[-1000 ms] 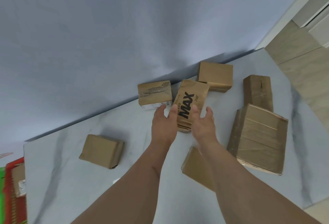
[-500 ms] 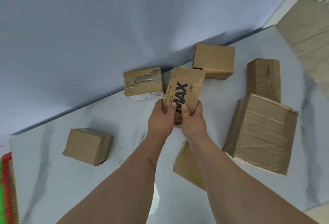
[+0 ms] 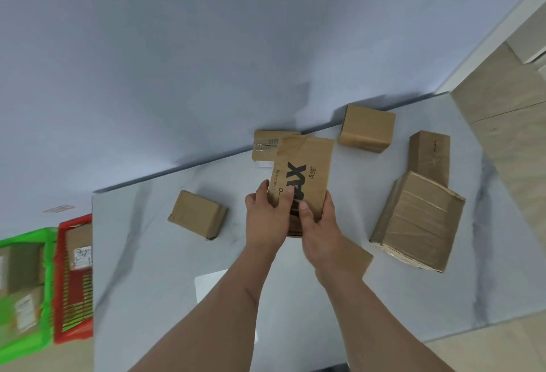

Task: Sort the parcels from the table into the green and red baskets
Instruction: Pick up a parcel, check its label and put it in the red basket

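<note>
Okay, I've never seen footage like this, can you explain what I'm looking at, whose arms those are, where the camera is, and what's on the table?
There is no machine here. The camera sits on a person's head and looks down, so the two bare arms are the wearer's own. The left hand and right hand both grip a brown printed parcel, lifted above a pale table set against a wall. More cardboard parcels lie on the table: a small box to the left, a big box to the right, and others farther back. At the far left stand a green basket and a red basket, each already holding parcels.
</note>
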